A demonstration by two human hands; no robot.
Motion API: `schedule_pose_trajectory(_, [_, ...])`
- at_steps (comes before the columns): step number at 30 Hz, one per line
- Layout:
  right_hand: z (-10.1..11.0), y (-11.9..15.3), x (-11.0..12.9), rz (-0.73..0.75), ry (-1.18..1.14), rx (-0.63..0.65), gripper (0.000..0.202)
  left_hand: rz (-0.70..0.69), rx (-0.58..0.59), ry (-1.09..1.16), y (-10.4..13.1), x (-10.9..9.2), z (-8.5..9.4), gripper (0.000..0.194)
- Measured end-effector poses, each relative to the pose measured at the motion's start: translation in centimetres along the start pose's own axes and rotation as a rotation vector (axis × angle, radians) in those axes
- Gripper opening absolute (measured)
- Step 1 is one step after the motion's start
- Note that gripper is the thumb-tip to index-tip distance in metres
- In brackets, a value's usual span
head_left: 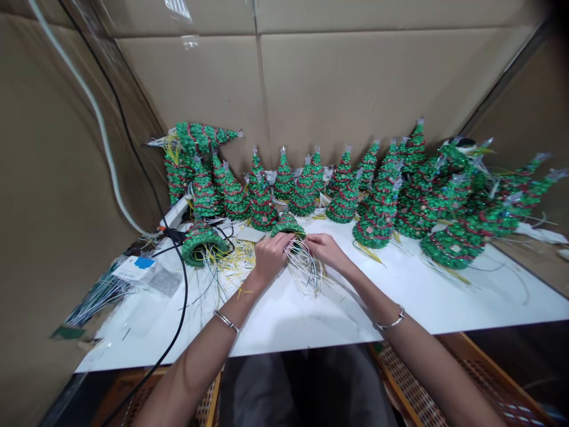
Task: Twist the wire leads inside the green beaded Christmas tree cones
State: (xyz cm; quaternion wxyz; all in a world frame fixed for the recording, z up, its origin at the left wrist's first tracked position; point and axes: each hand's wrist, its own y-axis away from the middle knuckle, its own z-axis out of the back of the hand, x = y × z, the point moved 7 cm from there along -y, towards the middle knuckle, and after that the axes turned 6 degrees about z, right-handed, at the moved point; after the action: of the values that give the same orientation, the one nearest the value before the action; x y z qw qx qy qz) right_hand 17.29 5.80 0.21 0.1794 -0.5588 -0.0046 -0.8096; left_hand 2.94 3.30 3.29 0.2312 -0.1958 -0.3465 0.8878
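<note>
A small green decorative Christmas tree (pixel 287 222) lies on its side with its hollow base toward me. White and yellow wires (pixel 311 273) spill from that base onto the table. My left hand (pixel 271 256) is closed at the left edge of the base, its fingertips on the wires. On the other side my right hand (pixel 326 250) pinches wires near the opening. The exact wire ends between my fingers are too small to make out. Left of my hands, another tree (pixel 202 242) lies with its open base facing me, amid loose yellow wire scraps (pixel 237 264).
Rows of finished-looking trees (pixel 344 198) stand along the back and right of the white table (pixel 284 329). At left are a clear box (pixel 162 279), a wire bundle (pixel 100 290) and a hanging black cable (pixel 184 284). Orange crates (pixel 462 367) sit below the table edge.
</note>
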Motion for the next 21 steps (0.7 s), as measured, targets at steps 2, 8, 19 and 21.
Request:
schedule_pose_trajectory(2, [-0.2,0.1,0.1,-0.011,-0.037,0.010,0.026,-0.017,-0.010,0.008,0.1,0.0,0.0,0.026])
schedule_pose_trajectory(8, [-0.4,0.3,1.0,0.004,-0.012,0.062,0.028,-0.088,-0.035,-0.003,0.2,-0.3,0.0,0.026])
schedule_pose_trajectory(19, [-0.1,0.4,1.5,0.052,0.132,0.118,0.029,-0.233,0.047,-0.122,-0.1,-0.4,-0.8,0.022])
schedule_pose_trajectory(21, [-0.2,0.3,1.2,0.039,0.102,0.126,0.028,-0.258,0.055,-0.128,-0.1,-0.5,-0.9,0.022])
